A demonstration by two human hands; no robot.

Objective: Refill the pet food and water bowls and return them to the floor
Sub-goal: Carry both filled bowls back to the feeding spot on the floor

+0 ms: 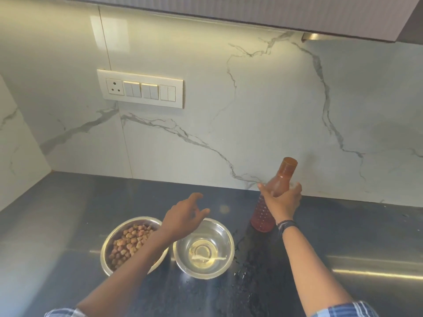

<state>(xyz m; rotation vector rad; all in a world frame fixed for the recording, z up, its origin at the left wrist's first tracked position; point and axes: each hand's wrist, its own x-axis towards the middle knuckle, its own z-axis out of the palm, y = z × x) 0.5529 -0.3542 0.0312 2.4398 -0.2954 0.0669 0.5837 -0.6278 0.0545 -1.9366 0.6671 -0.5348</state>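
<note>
A white switch panel with a socket point(140, 88) sits on the marble-veined white wall point(251, 110), at eleven o'clock from the bowls. On the dark stone countertop point(68, 213), the left forearm crosses the round steel bowl of brown kibble point(128, 243) and hides its right side. Just beside it, at three o'clock, the round steel water bowl point(203, 248) holds a little clear water. The left hand point(183, 216) hovers over its far rim, fingers loose and apart, holding nothing. At one o'clock from this bowl the reddish translucent plastic bottle point(282, 177) stands upright; the right hand point(282, 199) wraps its fingers round the bottle's shoulder.
</note>
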